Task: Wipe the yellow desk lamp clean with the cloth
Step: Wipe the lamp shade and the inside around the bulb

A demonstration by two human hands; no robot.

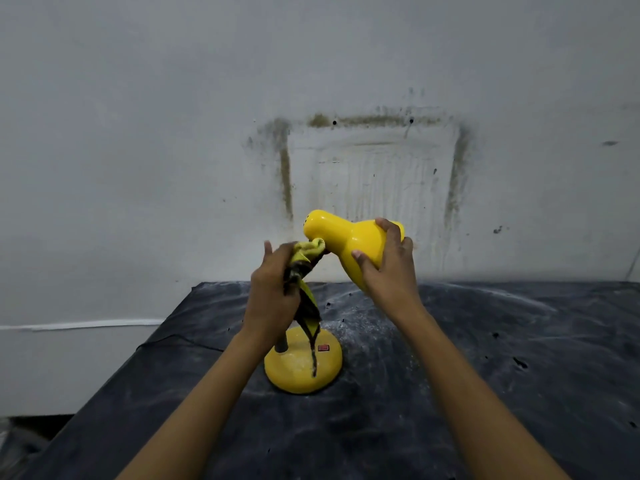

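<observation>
The yellow desk lamp (341,237) stands on a dark covered table, its round base (294,372) with a red switch in front of me. My right hand (389,268) grips the lamp's shade from the right side, thumb on its near face. My left hand (273,292) holds a dirty yellow cloth (304,268) bunched around the lamp's neck, just below the shade's narrow end. A strip of the cloth hangs down over the base. The neck is mostly hidden by my left hand and the cloth.
The table wears a dark dusty sheet (485,358) with pale smears and specks. A stained white wall (374,161) rises right behind the lamp. The table's left edge drops off to a pale floor (69,358).
</observation>
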